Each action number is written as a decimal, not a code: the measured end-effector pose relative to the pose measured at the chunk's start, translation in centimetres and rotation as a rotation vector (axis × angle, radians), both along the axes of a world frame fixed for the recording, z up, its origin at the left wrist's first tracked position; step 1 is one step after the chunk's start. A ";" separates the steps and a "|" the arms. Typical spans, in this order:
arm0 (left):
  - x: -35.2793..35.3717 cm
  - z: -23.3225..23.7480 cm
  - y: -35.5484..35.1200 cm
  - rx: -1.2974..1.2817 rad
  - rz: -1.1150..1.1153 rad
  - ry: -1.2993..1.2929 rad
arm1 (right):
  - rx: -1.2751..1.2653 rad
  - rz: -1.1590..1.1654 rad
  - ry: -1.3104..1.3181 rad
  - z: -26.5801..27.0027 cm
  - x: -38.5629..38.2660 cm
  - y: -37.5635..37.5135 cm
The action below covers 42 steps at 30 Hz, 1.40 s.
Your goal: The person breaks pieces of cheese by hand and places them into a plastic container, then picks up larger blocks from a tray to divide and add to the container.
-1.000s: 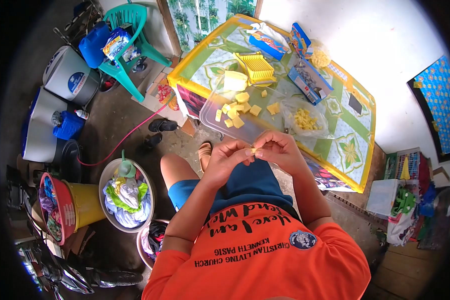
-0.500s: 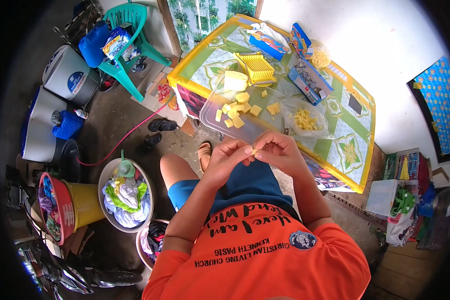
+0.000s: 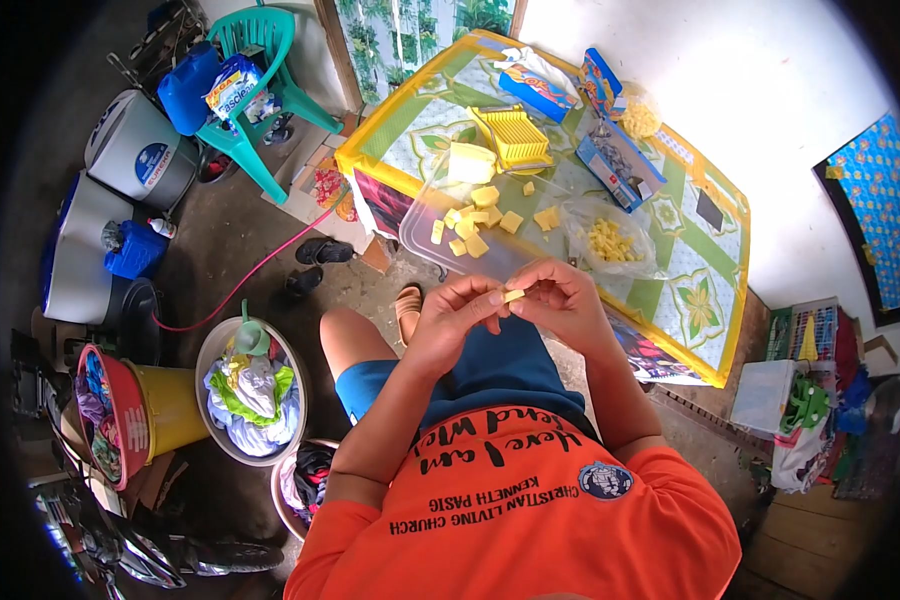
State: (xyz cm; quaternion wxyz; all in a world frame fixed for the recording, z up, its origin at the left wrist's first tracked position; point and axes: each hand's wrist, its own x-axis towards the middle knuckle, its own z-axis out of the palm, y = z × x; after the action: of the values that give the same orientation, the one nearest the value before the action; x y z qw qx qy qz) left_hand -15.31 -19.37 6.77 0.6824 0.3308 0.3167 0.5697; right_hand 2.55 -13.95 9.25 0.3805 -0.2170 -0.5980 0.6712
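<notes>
Above my lap, at the near edge of the table, both hands meet on a small pale yellow piece (image 3: 513,296). My left hand (image 3: 458,308) pinches its left end between thumb and fingers. On the other end, my right hand (image 3: 562,303) closes its thumb and fingertips. Just beyond lies a clear plastic tray (image 3: 425,215) with several yellow chunks (image 3: 475,243) and a larger pale yellow block (image 3: 471,162). To the right, a clear plastic bag (image 3: 647,232) holds small yellow pieces (image 3: 610,240). Behind the tray stands a yellow slotted rack (image 3: 516,140).
The table (image 3: 715,372) has a patterned cover; blue boxes (image 3: 620,165) and another bag of yellow pieces (image 3: 640,117) sit at its back. To my left are a basin of laundry (image 3: 253,395), a yellow bucket (image 3: 170,412) and a green chair (image 3: 282,90).
The yellow piece between my fingertips has turned and shows more of its surface. My hands have barely shifted; the things on the table stay where they were.
</notes>
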 end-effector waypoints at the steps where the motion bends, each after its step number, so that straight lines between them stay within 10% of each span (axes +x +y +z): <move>1: 0.0 -0.1 0.0 0.006 -0.002 0.002 | -0.004 -0.002 0.004 0.0 0.0 0.0; 16: -1.1 -3.5 -1.6 -0.156 -0.027 0.122 | 0.321 -0.832 -0.652 -7.1 9.1 8.4; 28: -3.0 -4.2 -2.4 -0.242 0.165 0.020 | 0.764 -1.034 -1.071 -11.3 10.5 10.2; 42: -2.6 -4.9 -2.8 -0.257 0.112 -0.007 | 0.810 -0.546 -1.092 -13.0 -1.2 11.3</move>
State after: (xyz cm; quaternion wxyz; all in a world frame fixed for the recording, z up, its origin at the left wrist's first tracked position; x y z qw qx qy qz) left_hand -17.88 -22.22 1.82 0.6873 0.2207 0.4027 0.5629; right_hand 1.32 -2.68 -3.79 0.2322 -0.5042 -0.8284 0.0749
